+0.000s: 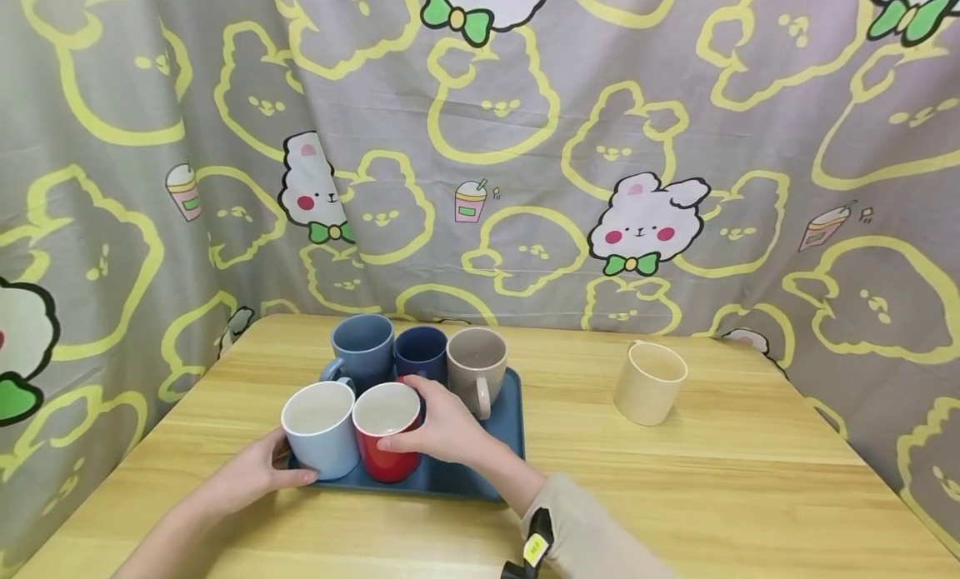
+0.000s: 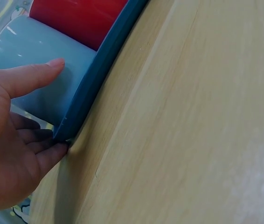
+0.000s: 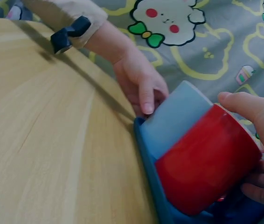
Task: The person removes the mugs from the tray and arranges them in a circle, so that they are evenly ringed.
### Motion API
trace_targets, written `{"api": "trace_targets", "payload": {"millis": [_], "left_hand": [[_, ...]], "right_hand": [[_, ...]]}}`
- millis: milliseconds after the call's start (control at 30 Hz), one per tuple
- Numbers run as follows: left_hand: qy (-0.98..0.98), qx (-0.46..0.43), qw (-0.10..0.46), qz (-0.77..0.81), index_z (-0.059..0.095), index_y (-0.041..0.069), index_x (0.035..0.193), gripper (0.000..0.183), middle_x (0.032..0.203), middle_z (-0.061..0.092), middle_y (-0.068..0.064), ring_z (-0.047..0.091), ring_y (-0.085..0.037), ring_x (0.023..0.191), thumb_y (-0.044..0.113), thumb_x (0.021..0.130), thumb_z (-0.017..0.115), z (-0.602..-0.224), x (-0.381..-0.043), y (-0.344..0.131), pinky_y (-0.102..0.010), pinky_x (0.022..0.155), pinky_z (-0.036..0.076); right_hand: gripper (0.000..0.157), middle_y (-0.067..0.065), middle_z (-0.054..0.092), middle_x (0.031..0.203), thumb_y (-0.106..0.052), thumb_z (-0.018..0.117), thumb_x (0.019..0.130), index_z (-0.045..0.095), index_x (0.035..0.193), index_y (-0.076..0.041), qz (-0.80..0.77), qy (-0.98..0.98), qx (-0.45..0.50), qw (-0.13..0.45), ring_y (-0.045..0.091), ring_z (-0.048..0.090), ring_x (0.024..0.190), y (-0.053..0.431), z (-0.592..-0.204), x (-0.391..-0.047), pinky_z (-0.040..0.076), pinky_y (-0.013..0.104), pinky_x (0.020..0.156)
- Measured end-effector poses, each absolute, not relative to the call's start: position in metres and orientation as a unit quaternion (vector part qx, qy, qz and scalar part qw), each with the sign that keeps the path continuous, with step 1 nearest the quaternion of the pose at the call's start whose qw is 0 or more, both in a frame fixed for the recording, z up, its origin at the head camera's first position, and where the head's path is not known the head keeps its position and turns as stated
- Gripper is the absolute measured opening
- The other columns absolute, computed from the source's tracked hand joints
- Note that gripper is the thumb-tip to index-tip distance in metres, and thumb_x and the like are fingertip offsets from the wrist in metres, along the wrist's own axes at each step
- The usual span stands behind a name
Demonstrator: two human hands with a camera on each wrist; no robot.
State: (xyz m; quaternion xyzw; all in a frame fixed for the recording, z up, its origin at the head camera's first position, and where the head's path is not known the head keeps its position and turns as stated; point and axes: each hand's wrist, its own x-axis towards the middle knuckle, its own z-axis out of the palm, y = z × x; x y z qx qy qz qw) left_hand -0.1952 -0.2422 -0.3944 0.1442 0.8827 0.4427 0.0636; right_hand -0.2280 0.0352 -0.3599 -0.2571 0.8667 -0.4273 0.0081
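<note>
My right hand (image 1: 450, 425) holds a red mug (image 1: 386, 461) with a white inside, its thumb at the front and fingers behind. The mug stands at the front of a dark blue tray (image 1: 450, 477). Touching its left side is a light blue mug (image 1: 322, 446). At the tray's front left corner, my left hand (image 1: 258, 475) grips the edge; in the left wrist view, its fingers (image 2: 50, 156) curl round the corner and its thumb lies along the light blue mug. Behind stand a slate-blue mug (image 1: 363, 346), a navy mug (image 1: 422, 354) and a taupe mug (image 1: 477, 354).
A cream mug (image 1: 648, 387) stands apart on the wooden table (image 1: 735, 496), to the right of the tray. The taupe mug's handle points toward the front. A patterned curtain (image 1: 517, 254) hangs behind the table.
</note>
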Motion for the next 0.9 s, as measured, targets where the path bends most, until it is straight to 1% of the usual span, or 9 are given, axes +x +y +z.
{"api": "trace_targets", "payload": {"millis": [133, 233, 433, 633, 767, 900], "left_hand": [[0.882, 0.140, 0.069, 0.446, 0.027, -0.022, 0.131, 0.080, 0.129, 0.039, -0.040, 0.041, -0.052, 0.118, 0.019, 0.079, 0.073, -0.396, -0.196, -0.242, -0.057, 0.095, 0.038], [0.880, 0.141, 0.071, 0.449, 0.025, -0.023, 0.131, 0.081, 0.129, 0.037, -0.041, 0.040, -0.053, 0.118, 0.018, 0.080, 0.072, -0.398, -0.197, -0.242, -0.058, 0.095, 0.038], [0.878, 0.140, 0.067, 0.452, 0.025, -0.022, 0.131, 0.082, 0.130, 0.037, -0.041, 0.039, -0.053, 0.119, 0.018, 0.079, 0.073, -0.398, -0.197, -0.243, -0.058, 0.096, 0.036], [0.885, 0.135, 0.067, 0.441, 0.026, -0.023, 0.130, 0.081, 0.129, 0.038, -0.042, 0.040, -0.053, 0.118, 0.020, 0.079, 0.073, -0.397, -0.196, -0.244, -0.058, 0.095, 0.038], [0.889, 0.129, 0.069, 0.433, 0.027, -0.023, 0.130, 0.082, 0.128, 0.039, -0.041, 0.041, -0.053, 0.117, 0.020, 0.078, 0.073, -0.397, -0.196, -0.244, -0.058, 0.095, 0.038], [0.890, 0.128, 0.072, 0.431, 0.026, -0.022, 0.130, 0.082, 0.129, 0.038, -0.041, 0.041, -0.052, 0.118, 0.021, 0.079, 0.073, -0.397, -0.197, -0.243, -0.058, 0.096, 0.037]], "right_hand": [[0.083, 0.002, 0.052, 0.121, -0.041, 0.078, 0.067, 0.044, 0.135, -0.008, -0.431, 0.866, -0.252, 0.013, 0.017, 0.047, 0.109, 0.030, -0.364, -0.226, 0.049, 0.030, 0.083], [0.084, 0.002, 0.052, 0.119, -0.042, 0.080, 0.066, 0.044, 0.134, -0.009, -0.431, 0.870, -0.241, -0.001, 0.017, 0.046, 0.108, 0.026, -0.367, -0.225, 0.050, 0.027, 0.079], [0.087, 0.003, 0.053, 0.117, -0.046, 0.081, 0.062, 0.045, 0.131, -0.008, -0.406, 0.887, -0.215, -0.051, 0.018, 0.047, 0.107, 0.016, -0.370, -0.223, 0.050, 0.029, 0.079], [0.087, 0.003, 0.054, 0.111, -0.048, 0.084, 0.058, 0.048, 0.128, -0.010, -0.385, 0.900, -0.183, -0.087, 0.017, 0.048, 0.100, 0.006, -0.371, -0.217, 0.049, 0.028, 0.076], [0.085, 0.003, 0.054, 0.109, -0.047, 0.084, 0.058, 0.049, 0.126, -0.011, -0.376, 0.905, -0.166, -0.105, 0.017, 0.051, 0.096, 0.003, -0.372, -0.215, 0.049, 0.028, 0.075], [0.082, 0.002, 0.055, 0.108, -0.046, 0.082, 0.060, 0.050, 0.125, -0.011, -0.369, 0.905, -0.171, -0.123, 0.016, 0.052, 0.094, 0.004, -0.374, -0.214, 0.049, 0.028, 0.075]]}}
